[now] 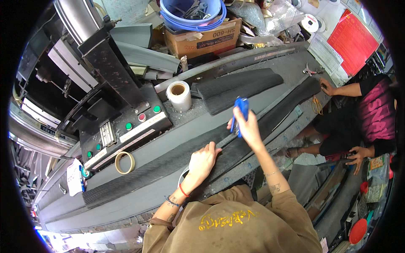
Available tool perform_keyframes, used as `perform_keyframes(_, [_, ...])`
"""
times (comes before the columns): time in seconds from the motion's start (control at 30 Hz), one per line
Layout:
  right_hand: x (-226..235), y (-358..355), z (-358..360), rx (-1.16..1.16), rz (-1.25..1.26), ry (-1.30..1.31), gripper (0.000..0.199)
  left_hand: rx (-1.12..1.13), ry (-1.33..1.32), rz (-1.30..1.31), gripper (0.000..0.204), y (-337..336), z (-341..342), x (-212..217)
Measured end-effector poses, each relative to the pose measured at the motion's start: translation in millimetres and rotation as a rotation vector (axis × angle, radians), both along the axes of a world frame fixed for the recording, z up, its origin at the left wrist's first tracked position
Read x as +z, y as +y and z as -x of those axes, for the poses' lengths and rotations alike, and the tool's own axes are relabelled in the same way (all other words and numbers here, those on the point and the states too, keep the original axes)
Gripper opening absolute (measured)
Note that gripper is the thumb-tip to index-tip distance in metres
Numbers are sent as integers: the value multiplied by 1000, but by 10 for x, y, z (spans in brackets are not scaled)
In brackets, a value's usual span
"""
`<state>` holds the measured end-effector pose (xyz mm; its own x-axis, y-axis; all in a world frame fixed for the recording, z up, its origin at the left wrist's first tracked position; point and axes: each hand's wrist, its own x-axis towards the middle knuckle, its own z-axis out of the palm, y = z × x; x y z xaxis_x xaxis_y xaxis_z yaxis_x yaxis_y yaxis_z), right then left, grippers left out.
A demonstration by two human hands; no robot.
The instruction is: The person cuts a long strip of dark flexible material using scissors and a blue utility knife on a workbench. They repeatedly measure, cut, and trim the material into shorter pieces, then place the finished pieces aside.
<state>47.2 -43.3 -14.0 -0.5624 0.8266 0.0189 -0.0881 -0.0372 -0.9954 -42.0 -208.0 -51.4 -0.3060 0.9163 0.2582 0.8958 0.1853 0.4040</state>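
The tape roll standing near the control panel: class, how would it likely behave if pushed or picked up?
The tape roll stands on its flat end, so a push would probably slide it, not roll it. Tipped over, its round shape would likely roll. Its hollow core suggests it is fairly light.

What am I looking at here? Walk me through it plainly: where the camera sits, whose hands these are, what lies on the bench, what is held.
There is one picture, taken by a wide fisheye camera worn on a person's head and looking down, so straight edges bend near the rim. No robot is involved: the two forearms coming up from the lower edge are the wearer's own.

The left hand presses flat on a long dark ribbed strip lying along a grey workbench. The right hand holds a blue tool above that strip; what kind of tool it is I cannot tell.

Also on the bench: a roll of clear film, a ring of tan tape, a stack of black ribbed pieces, and a black machine with green and red buttons. At right, another person works low down.
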Motion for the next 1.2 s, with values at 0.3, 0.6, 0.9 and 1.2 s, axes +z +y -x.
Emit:
perform_keyframes(0.3, [36,-384,202,201,-208,-201,33,30,0,-101,30,-35,-20,-66])
perform_keyframes(0.6, [-131,-426,321,166,-431,-285,35,86,39,-100,33,-43,-48,8])
perform_keyframes(0.9, [-142,-446,313,187,-347,-328,36,-41,-945,272,56,-403,628,368])
perform_keyframes(1.2, [-155,-429,366,184,-329,-382,39,-96,-49,234,44,-340,292,304])
